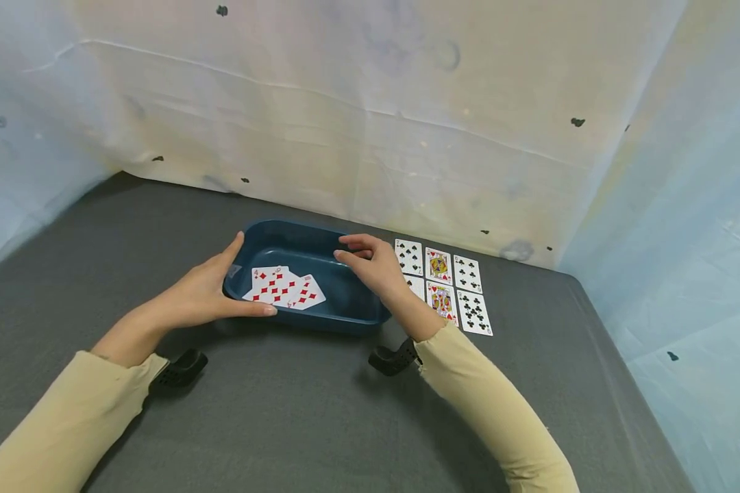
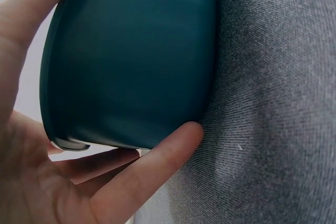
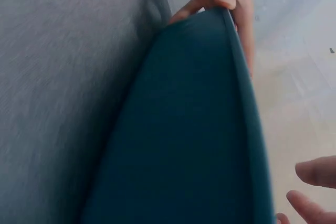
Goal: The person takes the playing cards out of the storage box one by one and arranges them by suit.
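A dark blue-green plastic tub (image 1: 336, 322) stands on the grey cloth. My left hand (image 1: 200, 291) grips its left end, thumb along the front rim. The left wrist view shows fingers (image 2: 152, 174) spread round the tub's end wall (image 2: 131, 61). Inside, at the left, diamond playing cards (image 1: 277, 291) lie face up and overlap. My right hand (image 1: 376, 267) hovers over the tub's right end, fingers loosely bent, and nothing shows in it. In the right wrist view its fingertips (image 3: 315, 171) appear beside the tub's rim, apart from each other.
To the right of the tub, face-up playing cards (image 1: 467, 275) lie in two rows, with black suits and red picture cards; my right hand hides part of them. A pale curtain (image 1: 370, 137) rises behind the grey table (image 1: 271, 418).
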A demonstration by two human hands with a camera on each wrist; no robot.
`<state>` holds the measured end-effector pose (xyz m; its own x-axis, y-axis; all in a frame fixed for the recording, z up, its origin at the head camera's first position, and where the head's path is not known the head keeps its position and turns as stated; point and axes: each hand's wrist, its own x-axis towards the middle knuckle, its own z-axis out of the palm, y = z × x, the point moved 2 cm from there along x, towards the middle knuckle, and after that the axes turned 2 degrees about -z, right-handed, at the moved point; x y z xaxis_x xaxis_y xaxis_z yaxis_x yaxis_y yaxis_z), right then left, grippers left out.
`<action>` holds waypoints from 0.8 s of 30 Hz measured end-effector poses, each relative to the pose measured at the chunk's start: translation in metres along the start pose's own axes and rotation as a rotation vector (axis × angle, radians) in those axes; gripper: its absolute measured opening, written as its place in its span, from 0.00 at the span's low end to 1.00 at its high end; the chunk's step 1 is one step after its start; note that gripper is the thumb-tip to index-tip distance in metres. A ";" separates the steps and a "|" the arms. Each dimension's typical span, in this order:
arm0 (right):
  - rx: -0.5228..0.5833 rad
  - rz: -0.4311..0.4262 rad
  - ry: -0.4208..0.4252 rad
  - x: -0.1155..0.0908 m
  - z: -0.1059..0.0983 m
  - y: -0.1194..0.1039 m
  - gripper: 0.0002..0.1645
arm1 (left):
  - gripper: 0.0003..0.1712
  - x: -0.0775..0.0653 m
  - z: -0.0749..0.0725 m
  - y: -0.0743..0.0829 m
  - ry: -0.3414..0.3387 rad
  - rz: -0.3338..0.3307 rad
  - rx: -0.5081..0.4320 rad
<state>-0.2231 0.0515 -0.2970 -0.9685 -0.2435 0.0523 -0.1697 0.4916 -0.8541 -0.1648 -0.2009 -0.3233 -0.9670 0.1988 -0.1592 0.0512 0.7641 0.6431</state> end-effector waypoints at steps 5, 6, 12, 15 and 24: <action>-0.045 0.058 -0.057 0.004 0.026 -0.007 0.25 | 0.78 0.000 0.000 0.000 0.000 -0.002 0.007; -0.058 0.071 -0.068 0.005 0.031 -0.008 0.26 | 0.78 0.000 0.000 0.000 0.002 -0.002 0.010; -0.128 0.116 -0.134 0.006 0.056 -0.012 0.32 | 0.78 -0.001 0.000 0.003 0.009 0.009 0.014; -0.170 0.112 -0.156 0.005 0.062 -0.012 0.35 | 0.77 -0.001 0.000 0.004 0.007 0.016 0.009; -0.305 0.105 -0.203 0.009 0.074 -0.009 0.42 | 0.77 -0.002 -0.001 0.003 0.014 0.023 0.009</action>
<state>-0.2168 -0.0170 -0.3276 -0.9330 -0.3238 -0.1571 -0.1473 0.7417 -0.6543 -0.1630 -0.2000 -0.3200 -0.9690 0.2076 -0.1339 0.0756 0.7652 0.6393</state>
